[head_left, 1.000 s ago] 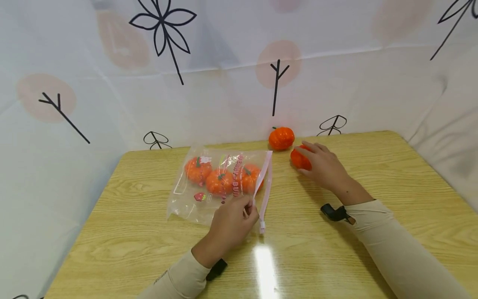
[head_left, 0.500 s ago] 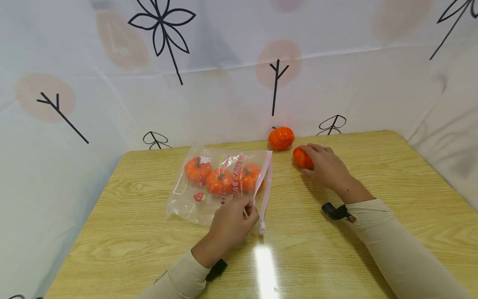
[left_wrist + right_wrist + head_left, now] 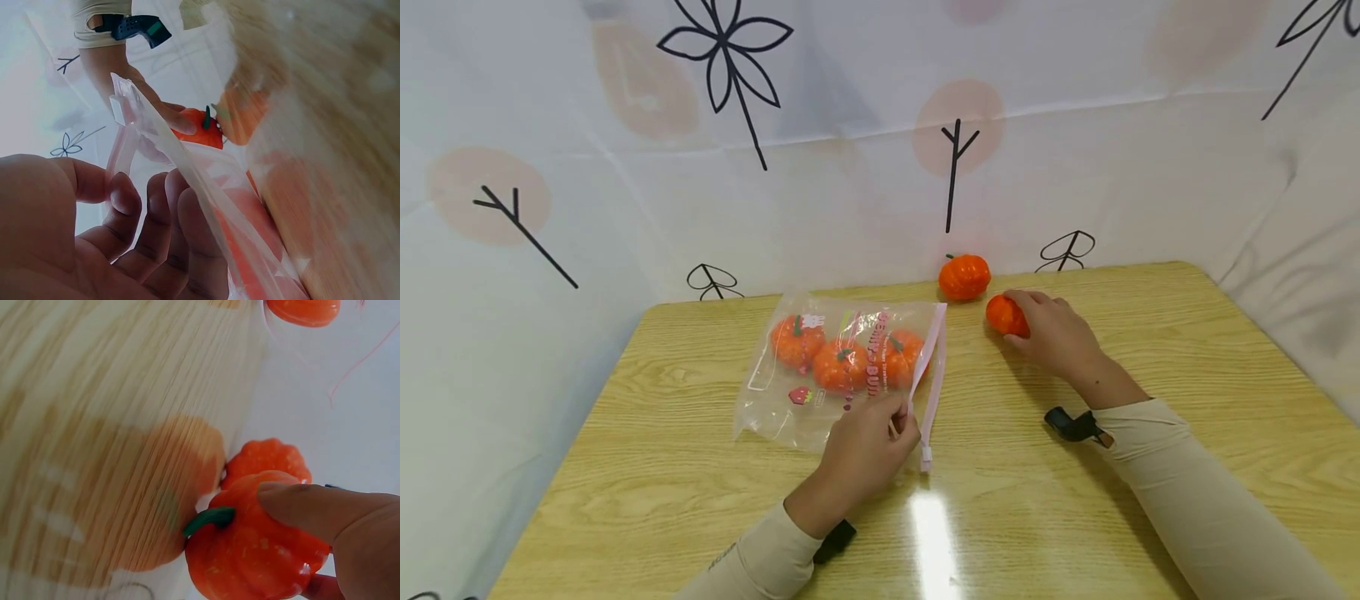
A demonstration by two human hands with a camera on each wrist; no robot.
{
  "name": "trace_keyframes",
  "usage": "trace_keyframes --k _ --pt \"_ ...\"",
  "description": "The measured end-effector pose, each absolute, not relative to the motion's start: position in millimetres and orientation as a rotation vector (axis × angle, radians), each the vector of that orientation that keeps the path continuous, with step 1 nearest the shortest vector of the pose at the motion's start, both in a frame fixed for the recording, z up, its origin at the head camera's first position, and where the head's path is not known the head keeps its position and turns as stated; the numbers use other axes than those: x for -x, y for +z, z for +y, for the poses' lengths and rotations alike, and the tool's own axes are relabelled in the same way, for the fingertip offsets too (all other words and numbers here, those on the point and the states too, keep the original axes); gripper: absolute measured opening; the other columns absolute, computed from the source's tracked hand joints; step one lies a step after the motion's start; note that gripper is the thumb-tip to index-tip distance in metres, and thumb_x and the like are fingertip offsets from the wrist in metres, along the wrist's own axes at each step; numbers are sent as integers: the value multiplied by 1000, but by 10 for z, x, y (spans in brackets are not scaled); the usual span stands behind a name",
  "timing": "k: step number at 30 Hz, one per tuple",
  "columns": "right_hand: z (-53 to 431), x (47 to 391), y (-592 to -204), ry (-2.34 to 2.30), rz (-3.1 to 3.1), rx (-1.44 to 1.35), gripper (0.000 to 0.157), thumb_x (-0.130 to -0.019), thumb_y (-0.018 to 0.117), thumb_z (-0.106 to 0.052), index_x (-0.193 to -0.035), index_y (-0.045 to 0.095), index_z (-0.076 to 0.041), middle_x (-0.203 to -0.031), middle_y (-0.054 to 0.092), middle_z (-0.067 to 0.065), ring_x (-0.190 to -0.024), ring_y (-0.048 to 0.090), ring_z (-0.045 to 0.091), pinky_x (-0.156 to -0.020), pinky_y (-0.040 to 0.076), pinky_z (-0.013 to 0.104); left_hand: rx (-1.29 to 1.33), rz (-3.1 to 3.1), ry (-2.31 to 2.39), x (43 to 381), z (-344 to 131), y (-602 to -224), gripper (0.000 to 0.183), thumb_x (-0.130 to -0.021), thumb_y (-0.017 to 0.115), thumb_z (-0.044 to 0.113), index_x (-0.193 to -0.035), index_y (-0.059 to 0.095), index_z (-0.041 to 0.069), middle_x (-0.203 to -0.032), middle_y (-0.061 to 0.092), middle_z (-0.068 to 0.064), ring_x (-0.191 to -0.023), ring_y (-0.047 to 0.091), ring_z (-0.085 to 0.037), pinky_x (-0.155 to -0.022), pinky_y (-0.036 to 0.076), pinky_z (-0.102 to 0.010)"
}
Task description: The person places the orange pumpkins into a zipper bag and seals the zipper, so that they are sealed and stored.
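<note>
A clear zip bag point(image 3: 820, 417) with a pink slider edge lies on the table, three small orange toy pumpkins point(image 3: 840, 365) inside. My left hand point(image 3: 868, 442) pinches the bag's edge near its mouth; in the left wrist view thumb and index finger meet on the pink zip strip point(image 3: 122, 150). Right of the bag, my right hand point(image 3: 1060, 337) grips a loose orange pumpkin point(image 3: 1006, 316). The right wrist view has the thumb point(image 3: 294, 503) pressed on that pumpkin's side, its green stem point(image 3: 209, 519) pointing toward the table. Most of the other fingers are hidden behind it.
Another orange pumpkin point(image 3: 965, 277) sits at the table's back edge, just behind the gripped one. The wooden table point(image 3: 662, 500) meets a white cloth backdrop point(image 3: 850, 208) printed with plants. A white slider point(image 3: 927, 454) sits at the near end of the bag's zip.
My right hand has closed around the loose pumpkin from the right, and the pumpkin has turned and shifted slightly. The left hand and the bag have stayed in place.
</note>
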State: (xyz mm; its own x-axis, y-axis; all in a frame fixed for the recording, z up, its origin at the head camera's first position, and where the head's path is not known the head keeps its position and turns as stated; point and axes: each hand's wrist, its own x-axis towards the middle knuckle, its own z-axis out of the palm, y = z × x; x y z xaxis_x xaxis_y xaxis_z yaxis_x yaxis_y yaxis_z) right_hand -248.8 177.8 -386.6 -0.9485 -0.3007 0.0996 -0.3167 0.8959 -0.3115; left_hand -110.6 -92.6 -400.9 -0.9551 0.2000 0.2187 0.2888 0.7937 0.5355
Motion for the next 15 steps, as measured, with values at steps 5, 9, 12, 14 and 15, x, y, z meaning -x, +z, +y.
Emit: trace_keyframes --k 5,9,12,14,15 --pt "1765 2487 -3864 509 -2999 -512 65 -92 70 -24 -147 41 -4 -140 50 32 -114 55 52 -91 50 65 392 -2824 -873 1106 -927 -4013 21 -85 59 19 -69 47 25 -68 52 16 -71 45 -10 -52 37 -23" --pt "1755 2489 -3854 581 -3024 -531 70 -96 65 -30 -152 33 -6 -138 50 34 -115 57 50 -91 51 64 394 -2823 -868 1112 -926 -4017 21 -85 60 19 -69 47 25 -67 52 15 -70 45 -10 -52 37 -23" --pt "1747 2487 -3847 606 -3047 -552 71 -98 61 -31 -156 27 -8 -138 50 35 -115 57 49 -91 50 64 394 -2827 -869 1111 -925 -4014 21 -85 60 18 -69 47 24 -67 52 15 -70 46 -10 -52 37 -23" --pt "1736 2478 -3840 593 -3054 -565 69 -99 59 -31 -156 26 -10 -136 51 35 -113 58 48 -90 51 62 396 -2828 -868 1109 -924 -4014 22 -85 60 18 -69 47 24 -67 52 15 -70 45 -10 -52 37 -23" --pt "1731 2476 -3838 581 -3054 -574 68 -100 59 -31 -156 28 -10 -135 51 35 -112 59 48 -88 52 61 396 -2829 -866 1106 -925 -4012 22 -86 60 18 -69 47 24 -67 52 15 -70 45 -10 -52 37 -23"
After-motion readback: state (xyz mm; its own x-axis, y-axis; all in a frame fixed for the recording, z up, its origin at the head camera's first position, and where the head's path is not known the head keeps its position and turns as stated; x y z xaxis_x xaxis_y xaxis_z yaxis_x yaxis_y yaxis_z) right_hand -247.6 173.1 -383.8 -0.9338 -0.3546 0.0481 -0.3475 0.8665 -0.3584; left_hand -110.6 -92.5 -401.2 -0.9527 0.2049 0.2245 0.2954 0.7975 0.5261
